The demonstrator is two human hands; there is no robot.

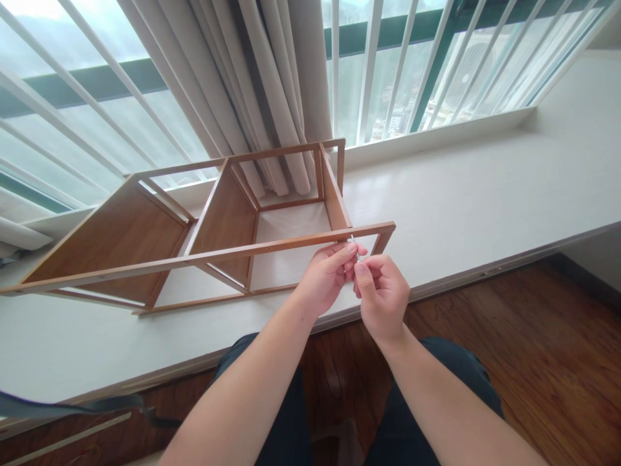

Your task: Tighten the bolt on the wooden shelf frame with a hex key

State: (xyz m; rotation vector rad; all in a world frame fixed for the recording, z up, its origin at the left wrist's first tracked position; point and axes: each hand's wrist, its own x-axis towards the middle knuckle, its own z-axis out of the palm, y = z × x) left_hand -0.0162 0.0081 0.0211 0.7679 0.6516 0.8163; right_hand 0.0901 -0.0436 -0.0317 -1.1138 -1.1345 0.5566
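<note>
A brown wooden shelf frame (286, 246) lies on its side, with several flat panels set across it. At its right end, just below the near rail, my left hand (326, 275) is closed, thumb and fingers pinched around a thin metal rod (358, 256) that looks like a hex key. The rod's upper end meets the rail near the end panel (334, 188). My right hand (383, 291) is closed too, its thumb and forefinger gripping the rod's lower end. Fingers hide part of the rod.
The frame rests on a broad white window ledge (485, 188). Behind it hang grey curtains (252, 84) and white window bars (371, 71). Below the ledge's front edge is a dark wood floor (533, 343). A dark strap (72, 406) crosses the lower left.
</note>
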